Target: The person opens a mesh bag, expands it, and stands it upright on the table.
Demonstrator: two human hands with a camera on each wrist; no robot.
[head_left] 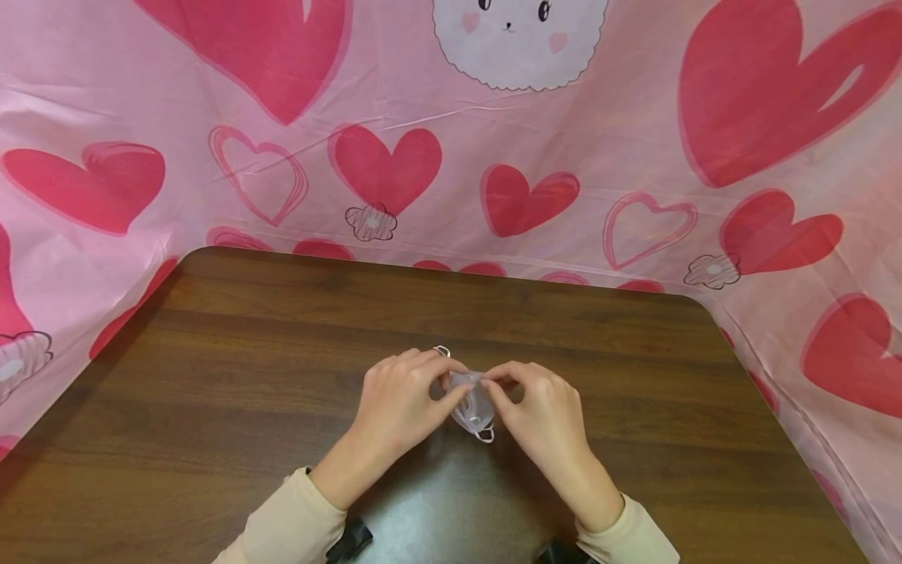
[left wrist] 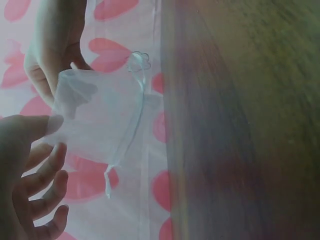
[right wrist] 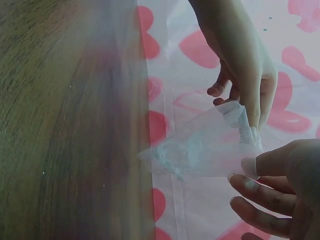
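A small sheer white drawstring pouch (head_left: 474, 407) is held up over the middle of the table, with a thin white cord looping out at its sides. My left hand (head_left: 405, 395) pinches its upper edge between thumb and fingers. On the other side, the thumb and index finger of my right hand (head_left: 541, 407) pinch the same edge. In the left wrist view the pouch (left wrist: 100, 112) spreads between both hands, its cord (left wrist: 132, 125) running across the mesh. The right wrist view has the pouch (right wrist: 200, 145) narrowing to a point away from the fingers.
A dark brown wooden table (head_left: 247, 376) lies under the hands. Pink cloth with red hearts (head_left: 387, 164) hangs behind it and along both sides. Black straps (head_left: 350, 540) sit at the wrists, near the beige sleeves (head_left: 289, 521).
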